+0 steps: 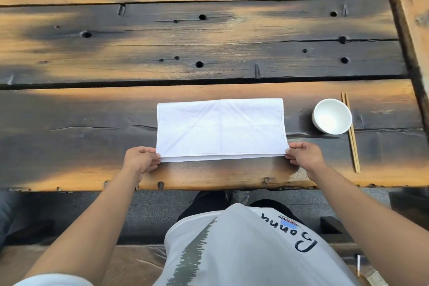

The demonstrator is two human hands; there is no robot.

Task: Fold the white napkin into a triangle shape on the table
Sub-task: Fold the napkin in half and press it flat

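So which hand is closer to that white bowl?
The right hand: it pinches the napkin's near right corner, just below-left of the white bowl. The left hand holds the opposite corner.

Both hands, left hand (141, 160) and right hand (304, 155), pinch the near corners of the white napkin (220, 129) (folded in half).

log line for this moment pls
napkin: folded rectangle, no triangle yet | left hand: pinches near left corner | right hand: pinches near right corner

We read upside-down dark script "Bonny" on the white shirt (243, 251), lower centre, smaller print beside it unreadable
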